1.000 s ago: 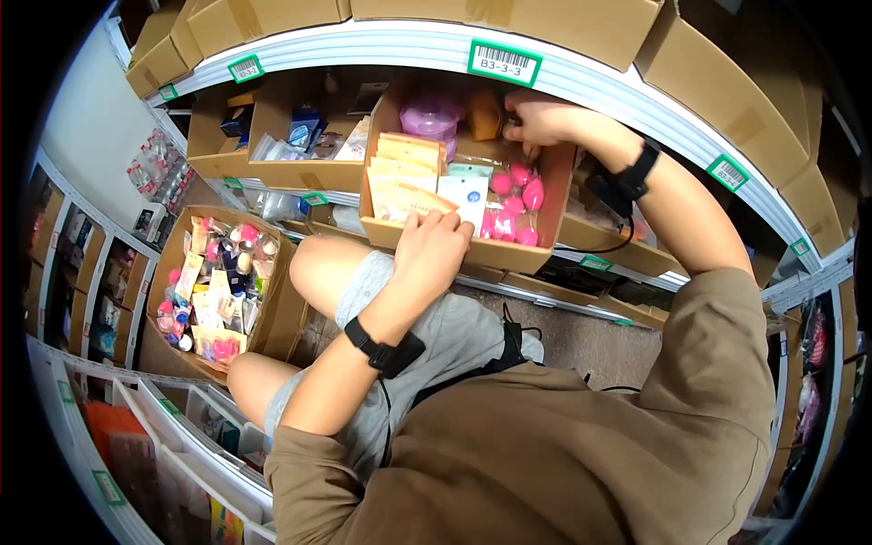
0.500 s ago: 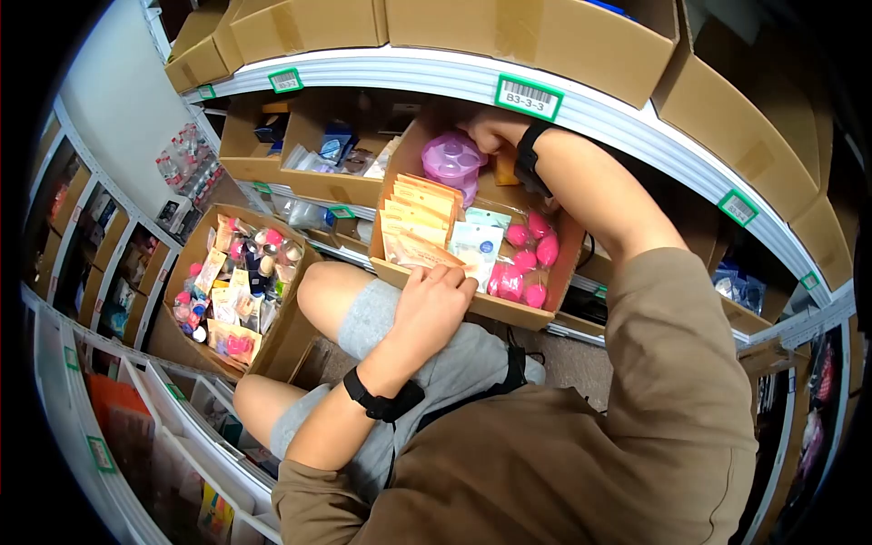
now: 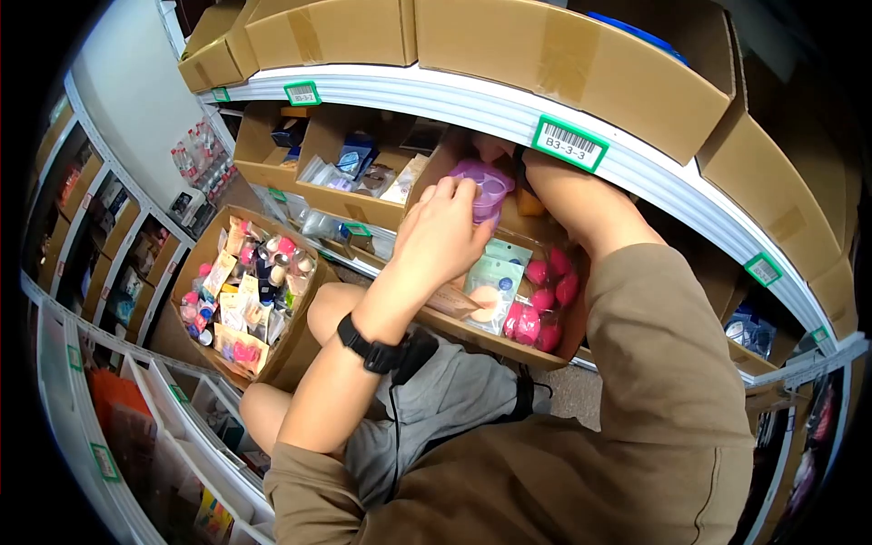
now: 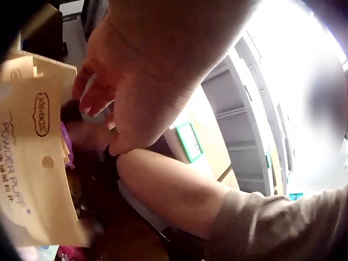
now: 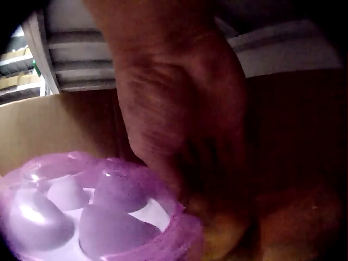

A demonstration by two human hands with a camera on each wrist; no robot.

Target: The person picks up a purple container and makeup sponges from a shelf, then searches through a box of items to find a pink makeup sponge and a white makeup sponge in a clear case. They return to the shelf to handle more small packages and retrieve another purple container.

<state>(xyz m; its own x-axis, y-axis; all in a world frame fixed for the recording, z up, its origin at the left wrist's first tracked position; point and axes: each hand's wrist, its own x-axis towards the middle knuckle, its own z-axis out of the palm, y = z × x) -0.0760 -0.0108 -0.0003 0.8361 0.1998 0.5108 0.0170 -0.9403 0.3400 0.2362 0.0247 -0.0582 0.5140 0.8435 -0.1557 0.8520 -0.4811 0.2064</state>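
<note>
My left hand (image 3: 440, 232) reaches over the cardboard box (image 3: 581, 318), its fingers by a round purple see-through container (image 3: 493, 186) with lilac rounded shapes. In the left wrist view this hand (image 4: 136, 92) has loosely bent, separated fingers and holds nothing. Beside it stands a tan packet (image 4: 32, 163) marked "POWDER PUFF". My right hand (image 3: 493, 145) is at the back of the box, mostly behind the shelf edge. The right wrist view has it (image 5: 179, 109) pointing down behind the purple container, its fingers lost in shadow. Pale green packets (image 3: 500, 282) and bright pink sponges (image 3: 540, 300) fill the box's front.
A shelf beam with a barcode label (image 3: 570, 143) crosses close above my right forearm. A second carton (image 3: 300, 350) of mixed packaged goods stands at left. Neighbouring shelf boxes (image 3: 354, 195) hold small packages. Bottles (image 3: 202, 163) stand by the wall.
My left hand has left the box's front edge and moved up over the packets to the purple container. My right hand has shifted left along the back, deeper under the shelf beam.
</note>
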